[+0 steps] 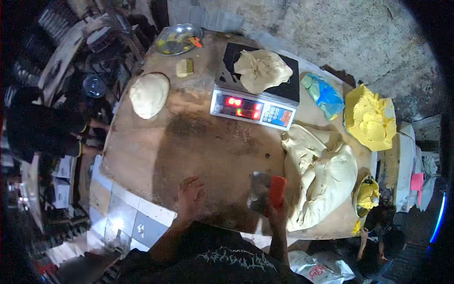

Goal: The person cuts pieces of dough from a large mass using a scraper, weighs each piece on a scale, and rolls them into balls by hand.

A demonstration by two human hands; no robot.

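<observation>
My right hand (278,215) is closed around the red handle of a dough scraper (260,194), its flat metal blade pointing left over the table. Just to the right of the scraper lies a large mass of pale dough (326,175), folded and uneven. My left hand (191,195) is over the near part of the table, holding nothing, with its fingers loosely curled and apart. Beyond both hands, a lump of dough (262,71) rests on a digital scale (253,110) with lit red digits. A smoother round piece of dough (150,94) sits at the left edge.
The brown worktable (203,156) holds a brush (185,68), a metal plate (178,40) and a blue-green wrapper (324,94). Yellow fat (371,118) lies at the right, near a small tub (367,196). Another person's arms (90,137) reach the left edge.
</observation>
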